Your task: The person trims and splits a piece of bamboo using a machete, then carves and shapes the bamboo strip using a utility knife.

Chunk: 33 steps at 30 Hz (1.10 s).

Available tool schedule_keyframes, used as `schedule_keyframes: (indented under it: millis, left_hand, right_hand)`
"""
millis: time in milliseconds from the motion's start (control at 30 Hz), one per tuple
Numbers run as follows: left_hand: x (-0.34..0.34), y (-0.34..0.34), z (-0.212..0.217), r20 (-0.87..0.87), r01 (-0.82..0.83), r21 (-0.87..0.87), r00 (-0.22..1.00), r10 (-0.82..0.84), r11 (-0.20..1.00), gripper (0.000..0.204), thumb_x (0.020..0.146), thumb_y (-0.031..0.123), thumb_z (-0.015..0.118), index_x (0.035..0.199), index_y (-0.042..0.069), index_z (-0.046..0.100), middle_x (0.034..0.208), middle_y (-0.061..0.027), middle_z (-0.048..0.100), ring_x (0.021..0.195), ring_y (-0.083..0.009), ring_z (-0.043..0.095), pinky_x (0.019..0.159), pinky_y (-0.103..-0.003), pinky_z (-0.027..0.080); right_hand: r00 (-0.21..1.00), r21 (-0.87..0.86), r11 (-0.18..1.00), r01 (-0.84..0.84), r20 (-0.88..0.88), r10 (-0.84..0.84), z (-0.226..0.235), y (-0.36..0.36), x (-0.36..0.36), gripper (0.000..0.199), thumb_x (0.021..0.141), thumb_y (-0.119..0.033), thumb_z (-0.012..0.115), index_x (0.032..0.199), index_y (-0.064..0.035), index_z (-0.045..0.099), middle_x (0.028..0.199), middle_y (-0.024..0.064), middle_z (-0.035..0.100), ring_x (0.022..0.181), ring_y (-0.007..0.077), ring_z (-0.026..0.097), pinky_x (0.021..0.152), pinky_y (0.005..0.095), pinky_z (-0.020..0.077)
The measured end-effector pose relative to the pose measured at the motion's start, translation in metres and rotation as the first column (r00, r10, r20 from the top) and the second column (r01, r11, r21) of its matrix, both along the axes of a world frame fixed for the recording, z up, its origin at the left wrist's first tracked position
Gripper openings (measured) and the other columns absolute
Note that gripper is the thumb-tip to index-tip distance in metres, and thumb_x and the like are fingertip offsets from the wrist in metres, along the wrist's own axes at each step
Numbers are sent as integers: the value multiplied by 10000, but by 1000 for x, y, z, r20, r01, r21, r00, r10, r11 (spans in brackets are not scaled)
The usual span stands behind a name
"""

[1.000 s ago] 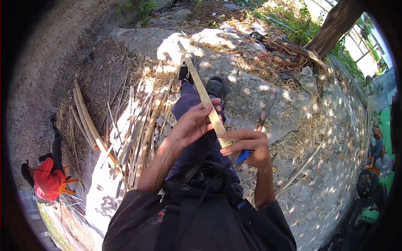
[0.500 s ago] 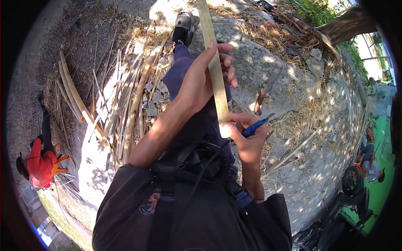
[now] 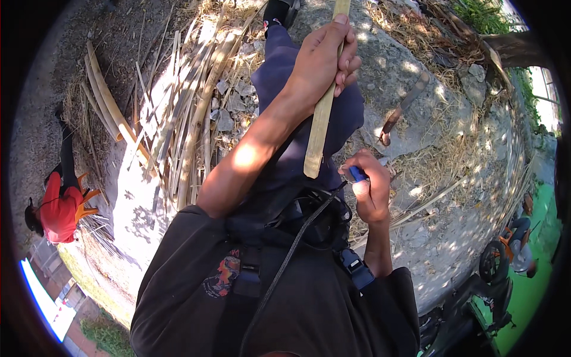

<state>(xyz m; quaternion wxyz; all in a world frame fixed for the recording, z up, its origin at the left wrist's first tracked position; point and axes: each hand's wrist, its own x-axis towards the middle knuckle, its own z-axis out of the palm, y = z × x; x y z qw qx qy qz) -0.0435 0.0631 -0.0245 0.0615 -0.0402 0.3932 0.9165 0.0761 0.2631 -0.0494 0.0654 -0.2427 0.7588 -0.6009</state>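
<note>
The left hand (image 3: 321, 62) is wrapped around a bamboo strip (image 3: 319, 125) at upper centre, the right hand (image 3: 369, 187) pinches a blue marker (image 3: 357, 174) beside its lower end; marking looks next, needing a steady strip.

Bamboo strip (image 3: 322, 113): pale yellow-tan, plain. Tool handle (image 3: 357, 174) in right hand (image 3: 370, 189): bright blue. Trousers (image 3: 297, 101): dark navy. Shirt (image 3: 285, 303): black, with a small red-and-orange emblem (detail unclear). Split bamboo pile (image 3: 178, 107): straw-coloured, sun-bleached. Ground (image 3: 428, 143): grey, dappled with shade. Other person's top (image 3: 57, 205): red.
</note>
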Motion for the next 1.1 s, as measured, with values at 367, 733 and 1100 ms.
schedule_keyframes:
  millis: [367, 733, 1100]
  left_hand:
    - [-13, -11, -18, -117, 16, 53, 993, -10, 998, 348, 1127, 409, 430, 999, 88, 471, 593, 24, 390, 408, -59, 362, 342, -218, 310]
    - [-16, -9, -14, -147, 8, -83, 989, -20, 997, 431, 1128, 448, 391, 877, 99, 426, 562, 8, 408, 397, -71, 417, 329, -211, 339]
    - [-52, 7, -12, -53, 52, -234, 996, -66, 971, 461, 1129, 461, 370, 840, 106, 424, 560, 12, 433, 377, -76, 424, 323, -222, 374]
  right_hand:
    - [983, 112, 982, -153, -86, 163, -3, -23, -30, 352, 801, -367, 832, 942, -67, 713, 761, 50, 671, 602, 251, 577, 600, 367, 440]
    - [978, 289, 957, -16, -195, 75, -2, -22, -32, 367, 805, -409, 834, 929, -83, 722, 764, 34, 690, 581, 237, 615, 579, 347, 441]
    - [982, 240, 970, 44, -187, 1, -8, -14, -55, 381, 834, -376, 818, 917, -25, 694, 774, 84, 691, 619, 272, 662, 576, 350, 476]
